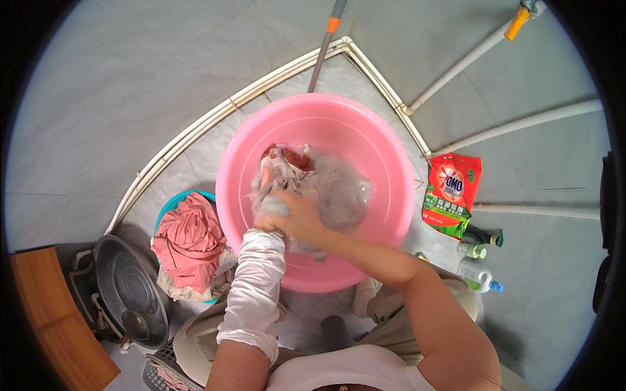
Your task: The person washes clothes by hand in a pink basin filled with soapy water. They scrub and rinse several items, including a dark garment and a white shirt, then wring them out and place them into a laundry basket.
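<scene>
A large pink plastic basin (391,146) of cloudy, sudsy water stands before me. Wet light-coloured cloth (293,178) with a reddish-brown part lies half under water on the basin's left side. My right hand (301,215) reaches across and is closed over a foamy bunch of this cloth. Close against it, at the end of a white sleeve (257,278), is my left hand (266,224). Foam and the right hand cover most of its fingers, so its grip is hard to see. Motion blurs both hands a little.
Left of the basin, a teal tub (165,207) holds pink and beige clothes (190,239). A dark round basin (132,288) leans beyond it. To the right are an OMO detergent bag (450,195) and several bottles (477,276). Behind stand a pole (320,63) and white pipes (254,93).
</scene>
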Demonstrator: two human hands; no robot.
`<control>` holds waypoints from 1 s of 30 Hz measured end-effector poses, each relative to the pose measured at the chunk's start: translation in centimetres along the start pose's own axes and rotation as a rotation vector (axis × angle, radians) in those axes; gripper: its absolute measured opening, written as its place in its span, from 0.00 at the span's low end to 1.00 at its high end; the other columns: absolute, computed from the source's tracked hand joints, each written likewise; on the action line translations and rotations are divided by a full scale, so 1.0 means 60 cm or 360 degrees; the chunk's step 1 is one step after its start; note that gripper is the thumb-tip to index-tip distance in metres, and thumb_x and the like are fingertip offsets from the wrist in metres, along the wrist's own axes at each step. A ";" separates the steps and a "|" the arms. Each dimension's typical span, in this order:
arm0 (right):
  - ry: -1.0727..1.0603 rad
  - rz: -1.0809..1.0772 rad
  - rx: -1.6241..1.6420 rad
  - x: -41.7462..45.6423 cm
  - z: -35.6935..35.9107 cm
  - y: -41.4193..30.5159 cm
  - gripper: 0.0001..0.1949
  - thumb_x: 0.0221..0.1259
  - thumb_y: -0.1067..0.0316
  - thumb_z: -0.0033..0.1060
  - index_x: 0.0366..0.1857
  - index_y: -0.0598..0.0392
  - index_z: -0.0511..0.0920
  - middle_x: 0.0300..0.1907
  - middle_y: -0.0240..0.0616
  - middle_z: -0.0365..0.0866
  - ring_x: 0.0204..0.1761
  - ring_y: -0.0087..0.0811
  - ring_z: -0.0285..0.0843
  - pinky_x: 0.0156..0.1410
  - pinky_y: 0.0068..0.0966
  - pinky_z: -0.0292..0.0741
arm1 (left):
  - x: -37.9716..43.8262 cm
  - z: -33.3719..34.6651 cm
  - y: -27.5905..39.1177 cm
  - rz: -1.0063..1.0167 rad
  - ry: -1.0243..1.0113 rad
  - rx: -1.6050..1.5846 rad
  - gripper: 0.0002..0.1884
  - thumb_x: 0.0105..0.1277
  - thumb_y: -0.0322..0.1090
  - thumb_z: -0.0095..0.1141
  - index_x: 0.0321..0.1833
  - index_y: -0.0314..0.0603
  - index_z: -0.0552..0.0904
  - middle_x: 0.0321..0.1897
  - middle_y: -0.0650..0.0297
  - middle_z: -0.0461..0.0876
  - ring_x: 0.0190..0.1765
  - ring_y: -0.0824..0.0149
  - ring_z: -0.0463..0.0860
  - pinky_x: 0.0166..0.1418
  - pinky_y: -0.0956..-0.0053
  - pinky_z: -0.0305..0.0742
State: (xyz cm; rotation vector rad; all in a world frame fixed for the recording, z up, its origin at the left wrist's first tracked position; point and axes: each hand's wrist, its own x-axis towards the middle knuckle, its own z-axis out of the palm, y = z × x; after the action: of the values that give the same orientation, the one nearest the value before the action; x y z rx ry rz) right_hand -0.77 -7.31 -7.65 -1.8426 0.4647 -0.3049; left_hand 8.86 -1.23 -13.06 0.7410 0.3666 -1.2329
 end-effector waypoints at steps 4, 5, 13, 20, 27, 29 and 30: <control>0.0252 -0.0034 -0.0507 0.021 -0.006 0.033 0.22 0.53 0.50 0.63 0.46 0.53 0.78 0.43 0.46 0.81 0.48 0.43 0.78 0.54 0.36 0.72 | -0.004 0.009 -0.017 0.0174 0.0095 0.0111 0.27 0.63 0.50 0.54 0.62 0.43 0.71 0.53 0.57 0.76 0.53 0.62 0.77 0.52 0.66 0.75; 0.0292 0.0251 -0.0582 0.046 -0.021 0.057 0.22 0.53 0.49 0.62 0.47 0.52 0.78 0.47 0.48 0.79 0.52 0.45 0.75 0.57 0.39 0.69 | -0.001 0.016 -0.023 0.0211 0.0168 0.0128 0.26 0.64 0.47 0.54 0.62 0.43 0.71 0.53 0.56 0.76 0.51 0.62 0.78 0.50 0.67 0.76; 0.0152 -0.0676 -0.1485 0.048 -0.070 0.231 0.25 0.57 0.50 0.54 0.59 0.47 0.72 0.55 0.47 0.72 0.62 0.45 0.65 0.67 0.41 0.60 | 0.081 -0.075 -0.052 0.1082 0.0991 0.2096 0.39 0.54 0.44 0.65 0.69 0.44 0.64 0.61 0.45 0.65 0.60 0.54 0.70 0.52 0.67 0.74; 0.0107 0.0933 -0.0563 0.123 -0.073 0.216 0.21 0.52 0.57 0.57 0.51 0.50 0.75 0.51 0.46 0.76 0.54 0.45 0.73 0.59 0.36 0.69 | 0.035 0.040 -0.054 0.0078 0.0378 0.0864 0.41 0.63 0.64 0.49 0.74 0.55 0.52 0.71 0.57 0.56 0.67 0.52 0.62 0.64 0.57 0.65; -0.0115 -0.0121 -0.0405 0.004 0.013 0.002 0.09 0.49 0.59 0.61 0.35 0.43 0.81 0.35 0.39 0.79 0.41 0.43 0.78 0.47 0.38 0.72 | 0.042 0.030 -0.098 0.0202 0.1688 0.2334 0.32 0.66 0.62 0.43 0.62 0.43 0.66 0.57 0.54 0.70 0.61 0.49 0.69 0.61 0.45 0.66; -0.0166 -0.0329 -0.0351 -0.004 0.022 -0.014 0.09 0.49 0.57 0.61 0.34 0.43 0.81 0.35 0.37 0.79 0.40 0.42 0.78 0.46 0.38 0.72 | 0.044 0.038 -0.135 0.0397 0.2514 0.3397 0.28 0.67 0.58 0.43 0.58 0.41 0.71 0.51 0.53 0.75 0.58 0.50 0.73 0.60 0.47 0.69; -0.0095 -0.0264 -0.0479 0.011 0.017 0.020 0.10 0.49 0.56 0.62 0.33 0.45 0.81 0.35 0.36 0.79 0.40 0.42 0.78 0.46 0.38 0.72 | 0.049 0.046 -0.148 0.0537 0.2885 0.3945 0.27 0.68 0.56 0.43 0.56 0.39 0.74 0.49 0.53 0.78 0.57 0.51 0.74 0.60 0.48 0.71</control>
State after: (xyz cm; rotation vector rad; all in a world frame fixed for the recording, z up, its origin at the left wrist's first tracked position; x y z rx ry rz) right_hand 0.06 -7.05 -9.11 -2.1836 0.3296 -0.3032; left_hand 1.09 -6.47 -15.65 -2.5301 0.1349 -0.3465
